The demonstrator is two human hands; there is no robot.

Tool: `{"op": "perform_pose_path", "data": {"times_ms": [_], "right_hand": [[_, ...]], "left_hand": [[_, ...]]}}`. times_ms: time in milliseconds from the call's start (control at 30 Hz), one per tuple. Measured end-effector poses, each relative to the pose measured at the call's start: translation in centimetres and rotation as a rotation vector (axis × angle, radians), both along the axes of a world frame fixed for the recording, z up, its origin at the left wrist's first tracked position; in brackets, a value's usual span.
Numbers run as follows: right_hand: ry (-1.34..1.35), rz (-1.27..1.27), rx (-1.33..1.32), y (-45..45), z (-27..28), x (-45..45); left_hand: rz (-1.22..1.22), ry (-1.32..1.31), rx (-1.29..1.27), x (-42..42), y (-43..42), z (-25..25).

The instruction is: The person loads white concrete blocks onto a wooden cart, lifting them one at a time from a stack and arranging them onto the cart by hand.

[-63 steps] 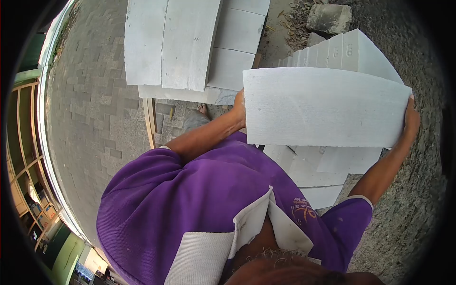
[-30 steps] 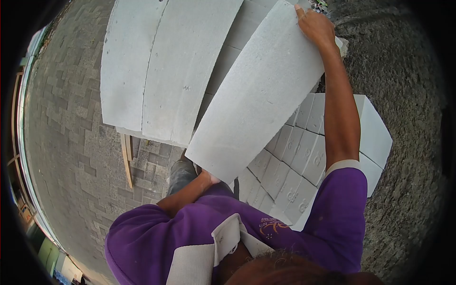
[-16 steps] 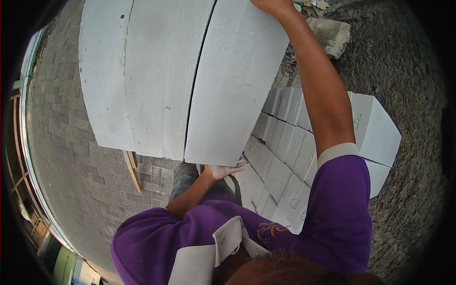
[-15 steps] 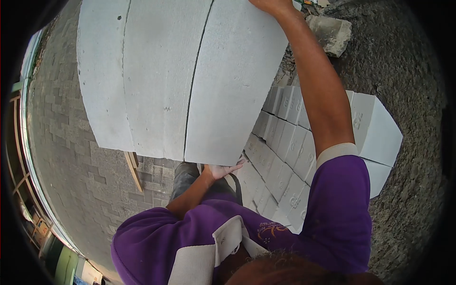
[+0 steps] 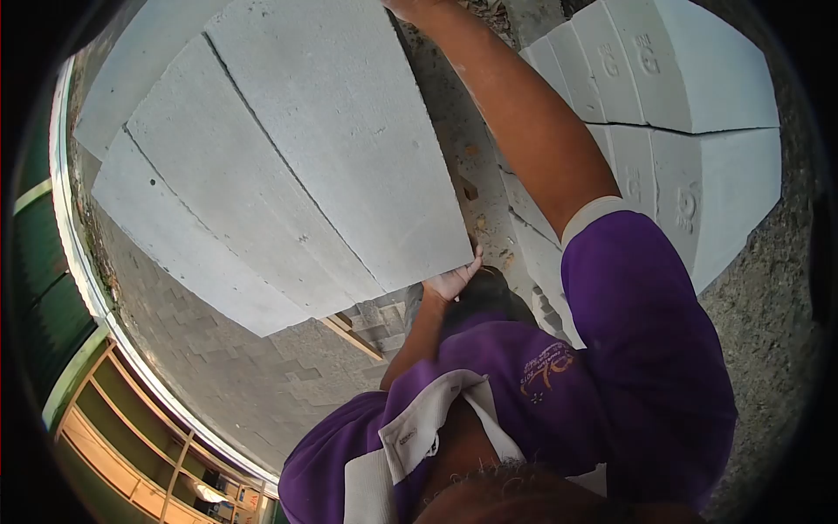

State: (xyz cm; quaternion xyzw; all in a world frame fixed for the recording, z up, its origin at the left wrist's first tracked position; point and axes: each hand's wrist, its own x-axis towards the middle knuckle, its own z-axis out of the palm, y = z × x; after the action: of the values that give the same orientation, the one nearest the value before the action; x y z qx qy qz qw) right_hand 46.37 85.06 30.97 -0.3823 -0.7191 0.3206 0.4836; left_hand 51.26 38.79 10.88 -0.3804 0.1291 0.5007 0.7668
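Several pale grey lightweight concrete blocks (image 5: 323, 140) lie face to face in front of my body, with thin dark seams between them. My left hand (image 5: 454, 281) is at the near lower corner of the rightmost block, pressed to its edge with the thumb pointing up. Part of its fingers is hidden by the block. My right arm stretches to the far end, where my right hand (image 5: 414, 10) rests on the far edge of the same block. The picture's top border cuts that hand off, and its fingertips are out of sight.
On the right stands a stack of similar blocks (image 5: 663, 140) with raised markings. Grey paving (image 5: 262, 375) spreads at the left, with a wooden strip (image 5: 353, 339) near my legs. A wooden-framed structure (image 5: 131, 454) borders the lower left. Rough ground (image 5: 768, 323) lies at the far right.
The view has turned, so the held blocks appear tilted and farther left. Another block shows at their upper left. The right-hand stack looks closer. Both hands keep their places on the block.
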Motion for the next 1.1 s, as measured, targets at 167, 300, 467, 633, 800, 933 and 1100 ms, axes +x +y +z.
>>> {"op": "perform_pose_path", "data": {"times_ms": [167,300,467,633,800,933,1100], "right_hand": [[0.476,-0.218,-0.933,-1.4,-14.0,15.1],[0.162,-0.429,-0.764,-8.3,-15.4,8.1],[0.454,-0.159,-1.073,-11.3,-11.9,7.1],[0.369,-0.362,-0.83,-15.2,-14.7,14.9],[0.202,-0.577,-0.955,-24.9,-18.2,10.3],[0.245,-0.264,-1.086,-24.4,-19.3,10.6],[0.488,-0.521,-0.757,-16.0,-17.5,17.5]], "left_hand": [[0.01,0.046,-0.173,0.1,-0.8,-1.7],[-0.046,-0.014,-0.025,0.0,-1.4,-2.5],[0.005,-0.109,-0.029,0.0,-1.2,-2.4],[0.023,-0.138,0.012,0.3,-0.6,-1.1],[0.055,-0.098,-0.024,-0.3,-1.5,-2.1],[0.036,-0.16,-0.027,0.1,-0.7,-0.7],[-0.014,-0.078,0.072,-0.1,-1.2,-2.3]]}}
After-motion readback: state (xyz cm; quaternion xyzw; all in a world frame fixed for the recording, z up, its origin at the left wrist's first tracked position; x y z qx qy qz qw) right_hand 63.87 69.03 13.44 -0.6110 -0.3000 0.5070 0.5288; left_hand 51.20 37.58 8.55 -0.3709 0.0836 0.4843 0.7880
